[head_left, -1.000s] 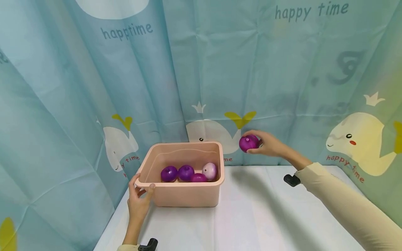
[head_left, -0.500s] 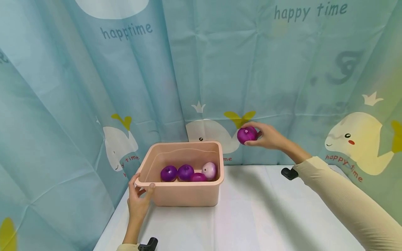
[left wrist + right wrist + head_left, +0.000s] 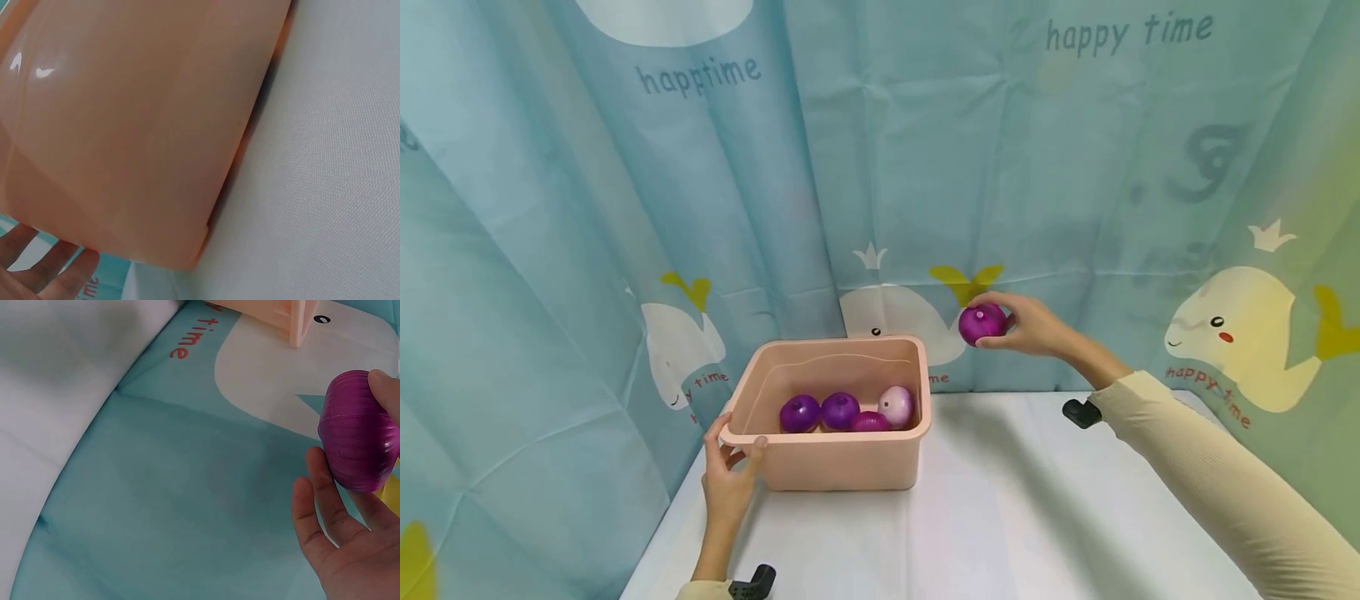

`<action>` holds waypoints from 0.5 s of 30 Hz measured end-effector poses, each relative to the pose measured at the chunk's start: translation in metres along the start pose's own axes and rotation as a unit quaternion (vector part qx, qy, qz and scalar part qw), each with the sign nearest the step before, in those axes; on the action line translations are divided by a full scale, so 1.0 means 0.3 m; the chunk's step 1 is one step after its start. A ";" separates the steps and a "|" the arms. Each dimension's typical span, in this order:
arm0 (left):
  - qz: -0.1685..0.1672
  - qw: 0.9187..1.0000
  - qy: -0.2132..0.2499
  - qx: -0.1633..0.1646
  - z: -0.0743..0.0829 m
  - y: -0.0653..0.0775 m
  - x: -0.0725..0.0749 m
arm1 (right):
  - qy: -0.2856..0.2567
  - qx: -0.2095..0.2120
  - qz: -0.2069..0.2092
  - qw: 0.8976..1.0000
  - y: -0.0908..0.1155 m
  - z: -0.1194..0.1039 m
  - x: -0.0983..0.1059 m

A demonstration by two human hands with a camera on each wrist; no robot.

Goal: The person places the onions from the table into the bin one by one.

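Observation:
Raised above the table to the right of a pink plastic bin [image 3: 842, 463], my right hand [image 3: 1028, 325] grips a purple onion [image 3: 981, 325] between thumb and fingers. The right wrist view shows the ridged side of this onion [image 3: 359, 431], with some fingers held away from it. My left hand [image 3: 730, 483] holds the bin's front left corner, thumb on the rim and fingers round the outer side. In the bin lie two dark purple onions [image 3: 801, 413], a ridged magenta piece [image 3: 870, 422] partly hidden by the front wall, and a whitish-pink onion [image 3: 896, 407].
The bin stands on a white-covered table [image 3: 985, 500]. A blue-green curtain [image 3: 925, 167] printed with whales and lettering hangs behind and along both sides, close to the bin's back. The right arm's shadow falls across the table.
My right hand has risen a little and shifted slightly left with the purple onion. The left hand keeps its hold on the bin's corner. The head view has turned slightly.

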State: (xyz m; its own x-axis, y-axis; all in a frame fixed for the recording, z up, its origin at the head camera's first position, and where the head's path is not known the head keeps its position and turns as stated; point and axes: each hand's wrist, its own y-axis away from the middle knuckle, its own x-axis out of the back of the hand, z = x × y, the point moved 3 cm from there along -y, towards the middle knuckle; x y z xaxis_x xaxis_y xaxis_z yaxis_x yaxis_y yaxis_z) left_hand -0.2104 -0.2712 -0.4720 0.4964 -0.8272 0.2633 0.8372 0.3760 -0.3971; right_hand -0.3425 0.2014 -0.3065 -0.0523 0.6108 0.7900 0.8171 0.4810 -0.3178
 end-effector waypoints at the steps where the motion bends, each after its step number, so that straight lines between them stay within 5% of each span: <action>1: -0.001 1.000 0.000 0.001 -0.002 0.000 0.000 | -0.002 0.000 0.000 1.000 0.000 0.000 -0.002; 15: -0.001 1.000 -0.006 0.011 -0.001 0.003 0.000 | 0.013 0.019 -0.026 0.999 -0.088 -0.065 -0.092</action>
State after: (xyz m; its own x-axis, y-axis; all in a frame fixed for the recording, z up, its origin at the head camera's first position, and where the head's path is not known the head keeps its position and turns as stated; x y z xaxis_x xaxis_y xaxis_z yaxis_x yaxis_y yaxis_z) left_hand -0.2097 -0.2709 -0.4727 0.4964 -0.8234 0.2748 0.8434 0.3825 -0.3773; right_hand -0.3515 0.1595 -0.3098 -0.0782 0.5686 0.8189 0.7916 0.5347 -0.2957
